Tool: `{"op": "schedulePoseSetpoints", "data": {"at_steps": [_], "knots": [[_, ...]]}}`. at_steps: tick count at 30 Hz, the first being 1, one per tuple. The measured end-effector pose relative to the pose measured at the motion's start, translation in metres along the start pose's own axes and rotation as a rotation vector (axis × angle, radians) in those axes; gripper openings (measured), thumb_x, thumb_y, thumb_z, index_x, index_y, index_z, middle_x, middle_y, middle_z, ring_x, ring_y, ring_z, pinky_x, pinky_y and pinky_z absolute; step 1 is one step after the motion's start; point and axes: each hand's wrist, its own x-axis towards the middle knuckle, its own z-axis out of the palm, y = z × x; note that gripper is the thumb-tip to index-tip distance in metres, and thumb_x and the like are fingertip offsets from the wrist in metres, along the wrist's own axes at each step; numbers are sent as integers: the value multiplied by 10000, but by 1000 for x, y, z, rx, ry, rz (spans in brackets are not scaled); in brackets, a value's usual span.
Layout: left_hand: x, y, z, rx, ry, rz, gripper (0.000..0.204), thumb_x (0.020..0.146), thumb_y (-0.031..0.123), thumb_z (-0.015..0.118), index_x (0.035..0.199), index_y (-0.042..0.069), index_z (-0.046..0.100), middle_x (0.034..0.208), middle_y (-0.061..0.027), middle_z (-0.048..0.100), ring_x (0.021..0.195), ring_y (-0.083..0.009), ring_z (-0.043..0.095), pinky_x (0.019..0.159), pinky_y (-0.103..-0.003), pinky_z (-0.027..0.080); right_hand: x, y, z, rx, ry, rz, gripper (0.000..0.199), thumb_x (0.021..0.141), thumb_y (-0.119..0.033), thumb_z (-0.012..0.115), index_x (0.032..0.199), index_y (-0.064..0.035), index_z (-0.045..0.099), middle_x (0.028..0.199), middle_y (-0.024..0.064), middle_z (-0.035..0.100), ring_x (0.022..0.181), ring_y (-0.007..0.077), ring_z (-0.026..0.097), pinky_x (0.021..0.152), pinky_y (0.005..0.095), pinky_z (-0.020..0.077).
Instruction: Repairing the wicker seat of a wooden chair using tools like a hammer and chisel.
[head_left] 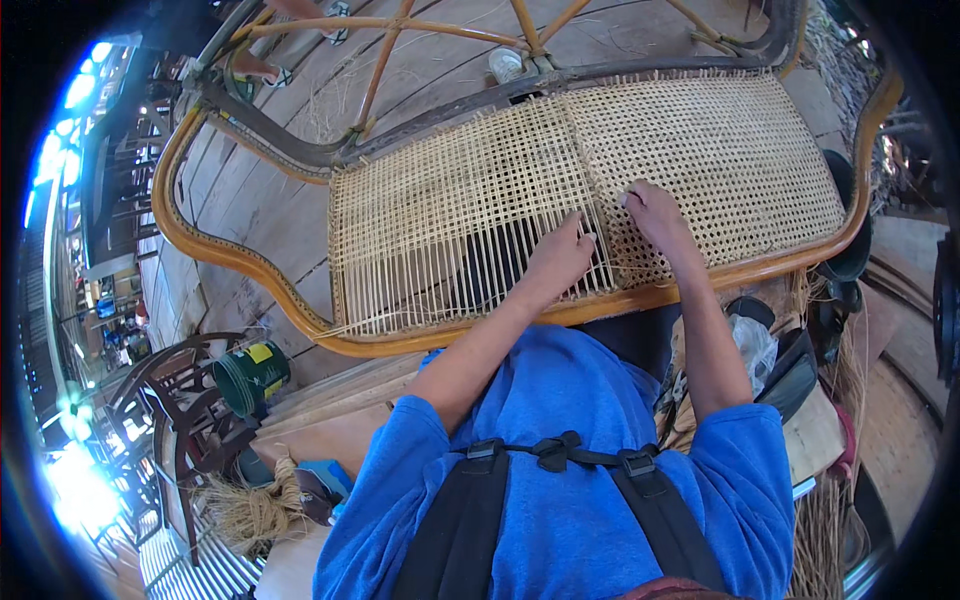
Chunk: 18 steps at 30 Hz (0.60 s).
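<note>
In front of me lies a rattan frame (245, 262) with a woven cane panel. Its right half (715, 150) is densely woven with small holes. On the left half, the far part (440, 190) is a cross-woven grid, while the near part (410, 290) shows mostly lengthwise strands with gaps. My left hand (555, 262) rests at the loose strands near the middle seam, its index finger stretched forward and thumb apart. Just right of the seam, my right hand (660, 218) is closed over the dense weave, fingers curled; whatever they pinch is too small to tell.
Curved rattan poles (385, 65) cross beyond the panel, with a white container (506, 66) on the plank floor. A green bucket (250, 378) and a bundle of fibre (258, 508) lie to the left. A clear plastic bag (752, 350) sits at right. Another person's foot (280, 76) shows far left.
</note>
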Motion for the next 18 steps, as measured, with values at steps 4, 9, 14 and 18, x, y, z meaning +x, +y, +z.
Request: {"op": "schedulePoseSetpoints", "data": {"at_steps": [4, 9, 14, 18], "knots": [[7, -1, 5, -32, -133, -34, 560, 838, 253, 486, 1270, -75, 347, 966, -352, 559, 921, -458, 559, 850, -477, 433, 18, -20, 5, -3, 18, 24, 301, 825, -286, 560, 888, 8, 565, 809, 209, 611, 770, 354, 594, 698, 417, 453], [5, -9, 7, -34, -91, -59, 598, 831, 246, 486, 1284, -101, 306, 935, -361, 563, 917, -453, 570, 853, -481, 433, 43, -40, 23, -185, -33, 89, 371, 764, -310, 605, 962, 1, 565, 881, 211, 622, 832, 348, 607, 745, 408, 467], [10, -10, 5, -28, -51, 2, 524, 841, 239, 503, 1254, -53, 368, 792, -242, 621, 702, -332, 634, 704, -423, 484, 60, -42, 32, -303, -15, 112, 404, 721, -310, 617, 945, 19, 546, 895, 232, 609, 851, 367, 597, 750, 429, 457], [8, 14, -5, -95, -132, 105, 399, 821, 158, 447, 1175, -24, 442, 1037, -321, 547, 991, -451, 526, 860, -471, 436, 66, -30, 28, -383, -68, 44, 375, 732, -282, 542, 956, 19, 539, 950, 269, 583, 929, 403, 560, 834, 469, 429]]}}
